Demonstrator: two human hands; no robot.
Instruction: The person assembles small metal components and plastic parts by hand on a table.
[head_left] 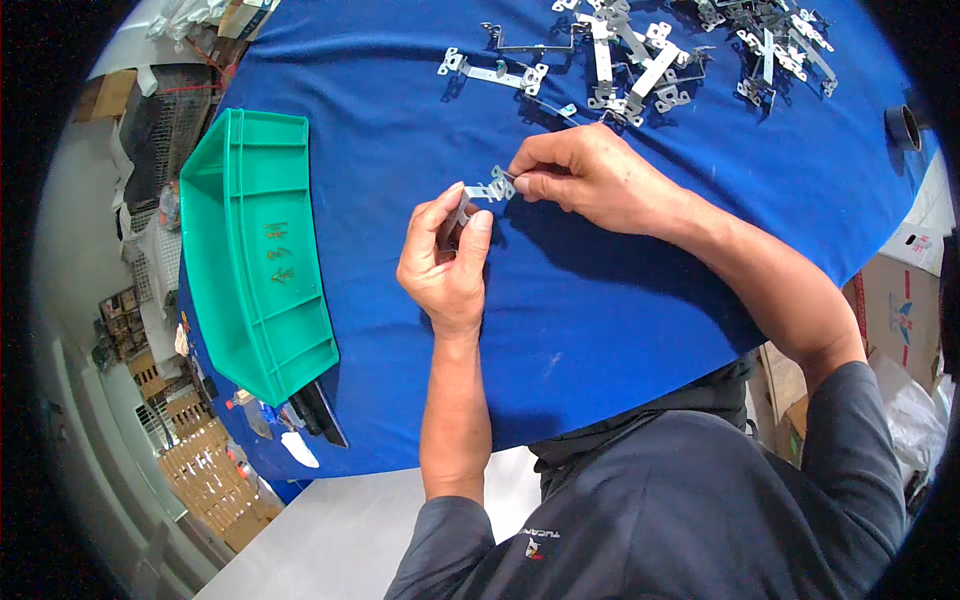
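Above the blue cloth, my left hand (440, 270) is closed around a silvery metal bracket (487, 191), thumb on one side and fingers on the other. The bracket's flared, holed end points toward my right hand (600, 180). There, thumb and forefinger are pinched together at that end, touching it or a small dark piece beside it; the fingers cover what lies between them. Beyond my hands lies a similar bracket (500, 75), apart from a loose heap of metal brackets (650, 78) at the far right.
A green plastic bin (275, 190) stands along the table's left side. Near its lower end are a dark flat object (320, 412) and a white scrap (299, 450). A dark round ring (902, 129) sits at the right edge, with a cardboard box (900, 305) below the table.
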